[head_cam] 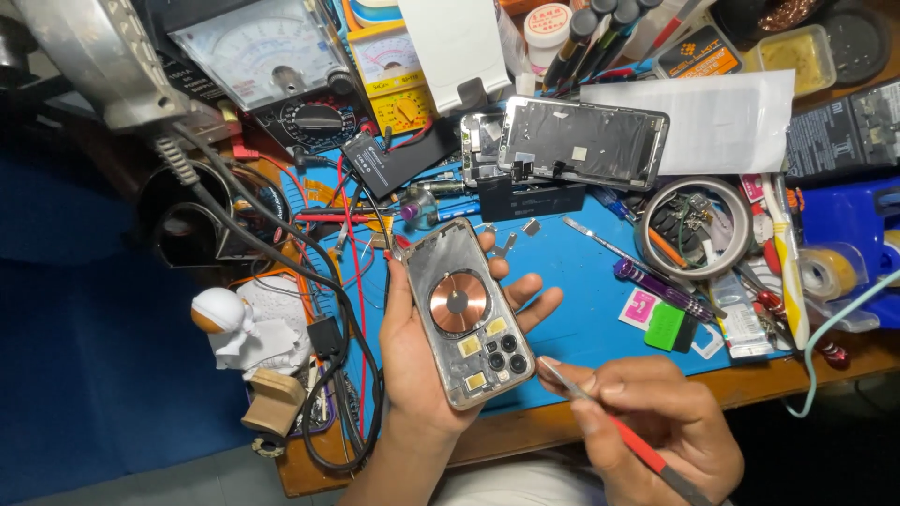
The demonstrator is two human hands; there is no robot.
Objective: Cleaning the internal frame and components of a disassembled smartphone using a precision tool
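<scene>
My left hand (412, 361) grips an opened phone housing (466, 309) from below, inside facing up, with a round copper coil at its middle and camera openings at its near end. My right hand (652, 422) pinches a thin metal tool with a red handle (628, 439); its tip points at the housing's near right corner. A detached phone screen (586, 141) lies face down at the back of the blue work mat (572, 272). A black battery (398, 159) rests to the screen's left.
An analog multimeter (272, 70) stands at the back left. Red and black wires (337, 281) trail down the mat's left side. A purple screwdriver (661, 289), a tape roll (694, 225) holding parts, and a small astronaut figure (225, 323) lie around.
</scene>
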